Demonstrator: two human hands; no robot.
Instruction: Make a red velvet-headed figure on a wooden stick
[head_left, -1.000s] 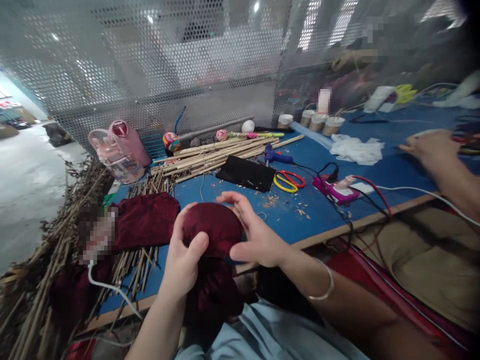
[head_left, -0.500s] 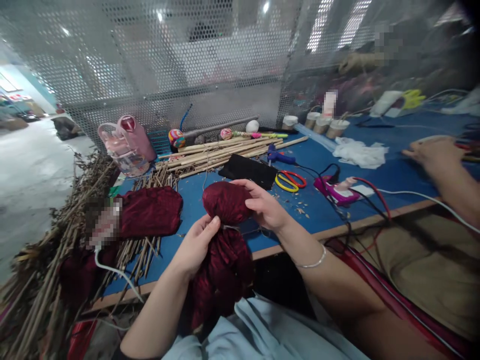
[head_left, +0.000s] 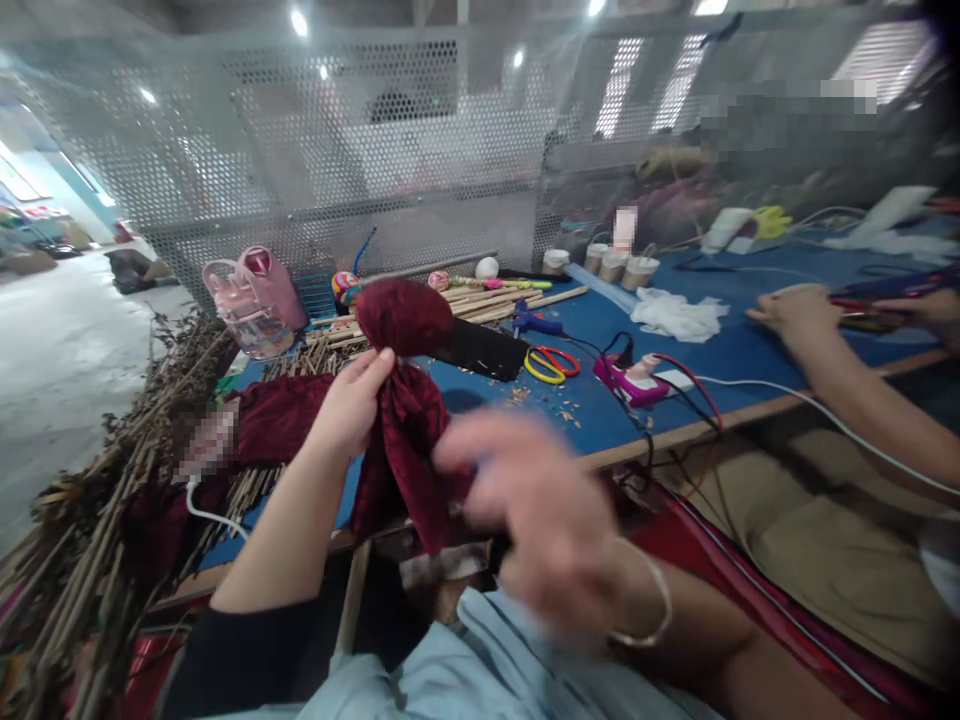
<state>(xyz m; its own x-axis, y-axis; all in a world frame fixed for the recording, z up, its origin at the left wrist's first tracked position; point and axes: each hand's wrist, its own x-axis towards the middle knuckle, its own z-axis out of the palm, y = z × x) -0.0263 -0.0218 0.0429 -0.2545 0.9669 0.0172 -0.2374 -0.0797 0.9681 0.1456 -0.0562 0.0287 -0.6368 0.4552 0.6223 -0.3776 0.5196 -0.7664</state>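
Note:
A dark red cloth bundle (head_left: 405,318), round and stuffed at the top with a gathered neck, is held up over the table's near edge. My left hand (head_left: 352,400) pinches it at the neck, thumb on the near side. Below the neck the loose cloth hangs down in folds. My right hand (head_left: 544,500) is close to the hanging cloth on its right, smeared by motion, so its fingers do not show clearly. Another piece of dark red cloth (head_left: 277,415) lies on the table behind my left forearm, under a phone-like pixelated item with a white cable.
Dried stalks (head_left: 90,480) pile up at the left. Behind the bundle lie wooden sticks (head_left: 555,298), black cloth (head_left: 484,350), scissors (head_left: 551,365) and a blue glue gun (head_left: 536,320). A purple power strip (head_left: 630,382) trails cables. At right, a co-worker's hand (head_left: 802,318) rests on the blue table (head_left: 750,355).
My left hand has lifted the bundle up and to the left. My right hand has let go of the round top and moved down toward me. The view has shifted.

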